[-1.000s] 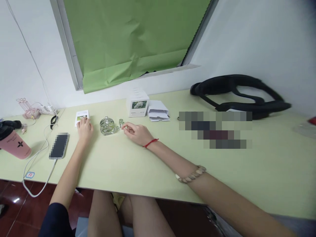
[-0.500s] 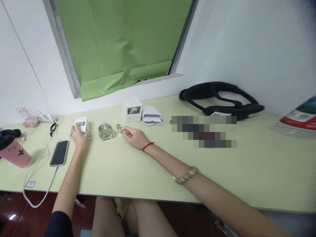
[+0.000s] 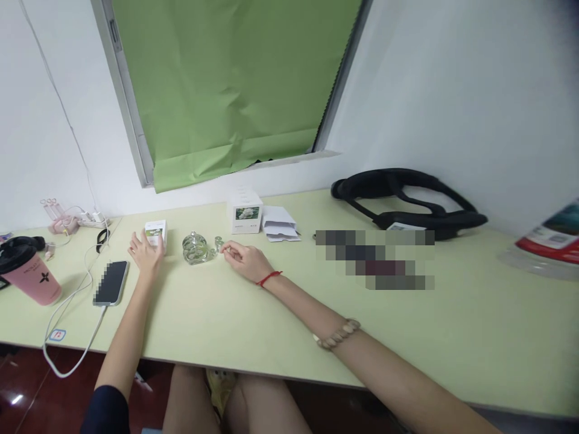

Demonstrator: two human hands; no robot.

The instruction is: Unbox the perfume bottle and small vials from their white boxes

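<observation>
My left hand (image 3: 147,254) is at a small white box (image 3: 156,228) with a picture on its face. Its fingers are spread and the hand looks open, with fingertips at the box's front. Right of the box stands a rounded clear glass bottle (image 3: 195,248). Small clear glass pieces (image 3: 218,244) lie between the bottle and my right hand (image 3: 248,261). The right hand lies on its side on the table, fingers curled together, fingertips close beside these pieces. Whether anything is inside the curled fingers is hidden.
Behind stand white boxes (image 3: 246,218) in a row and an opened white carton (image 3: 279,223). A black headset (image 3: 409,202) lies back right, a bottle (image 3: 549,232) far right. On the left are a phone (image 3: 111,283) with a cable and a pink cup (image 3: 36,278).
My left hand's fingers have spread and come off the top of the white box. The right hand stays beside the glass pieces. The whole view has shifted slightly.
</observation>
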